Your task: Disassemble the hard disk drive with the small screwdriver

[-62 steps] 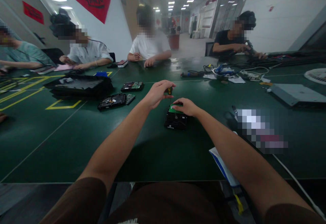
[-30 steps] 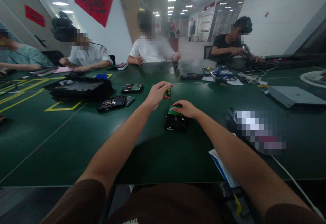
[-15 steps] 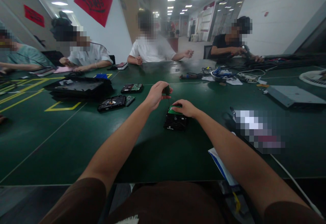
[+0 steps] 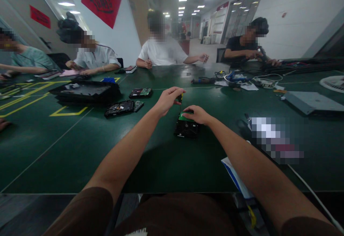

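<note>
While holding a small yellow-and-black screwdriver (image 4: 181,98) near upright in the left grip (image 4: 168,101), with fingers closed round its handle, could lean the thin shaft off line and skid across the green printed circuit board (image 4: 188,118) below. Too small to see where the tip bears, near the board's far left edge; if not squarely seated, likely to slip and scratch. With the right grip (image 4: 199,115) laid over the board and its fingertips close to the shaft, impossible to tell whether pinching or merely pressing; if too light, would probably let the flat black rectangular hard drive (image 4: 186,129) twist under turning, and on a slip might jab the thumb. Find that drive lying on the dark green worktop (image 4: 53,164) beneath the board, apparently unclamped, so liable to slide when pushed sideways. Farther left, beware of an opened black hard drive (image 4: 116,109) beside a small grey-green circuit board (image 4: 139,106): easy to knock with the forearm.
</note>
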A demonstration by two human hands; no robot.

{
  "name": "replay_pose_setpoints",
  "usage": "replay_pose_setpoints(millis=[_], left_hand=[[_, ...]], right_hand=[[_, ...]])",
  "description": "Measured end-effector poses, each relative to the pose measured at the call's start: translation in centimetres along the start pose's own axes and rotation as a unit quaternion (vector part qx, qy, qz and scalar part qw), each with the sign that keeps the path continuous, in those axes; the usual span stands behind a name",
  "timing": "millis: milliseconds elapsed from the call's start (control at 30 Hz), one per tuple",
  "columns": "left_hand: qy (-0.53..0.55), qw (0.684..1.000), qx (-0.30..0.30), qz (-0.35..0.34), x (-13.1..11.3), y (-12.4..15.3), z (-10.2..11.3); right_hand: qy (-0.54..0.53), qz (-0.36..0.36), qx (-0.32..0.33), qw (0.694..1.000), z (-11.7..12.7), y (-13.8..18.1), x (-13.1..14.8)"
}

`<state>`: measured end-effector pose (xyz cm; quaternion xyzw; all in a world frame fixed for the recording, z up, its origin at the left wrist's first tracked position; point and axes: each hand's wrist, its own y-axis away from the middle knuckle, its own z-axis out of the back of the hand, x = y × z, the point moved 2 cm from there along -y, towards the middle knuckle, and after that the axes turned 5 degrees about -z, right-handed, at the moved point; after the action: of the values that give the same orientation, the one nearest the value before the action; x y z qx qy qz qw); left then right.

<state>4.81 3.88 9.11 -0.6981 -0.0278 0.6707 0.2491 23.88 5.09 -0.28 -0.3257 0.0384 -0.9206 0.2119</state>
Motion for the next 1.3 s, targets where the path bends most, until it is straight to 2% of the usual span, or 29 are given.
replay_pose_setpoints(millis=[300,567,733,900,1133,1300], left_hand=[[0.085,0.996,-0.01,0.03,-0.41,0.08,-0.19],[0.033,0.999,0.015,0.002,-0.71,0.26,-0.67],[0.065,0.997,0.017,0.047,-0.67,0.49,-0.67],[0.147,0.986,-0.018,0.081,0.06,0.37,-0.8],[0.077,0.994,-0.03,0.074,-0.27,0.1,-0.34],[0.097,0.992,-0.025,0.075,-0.32,0.12,-0.28]], right_hand=[[-0.004,-0.004,0.007,1.0,0.16,0.14,0.16],[-0.007,-0.009,0.001,1.0,0.16,0.18,0.33],[-0.018,-0.016,0.0,1.0,0.16,0.34,0.39],[-0.006,-0.007,-0.001,1.0,0.26,0.28,0.42],[-0.007,-0.014,0.003,1.0,0.2,0.14,0.16],[-0.005,-0.016,0.0,1.0,0.18,0.2,0.18]])
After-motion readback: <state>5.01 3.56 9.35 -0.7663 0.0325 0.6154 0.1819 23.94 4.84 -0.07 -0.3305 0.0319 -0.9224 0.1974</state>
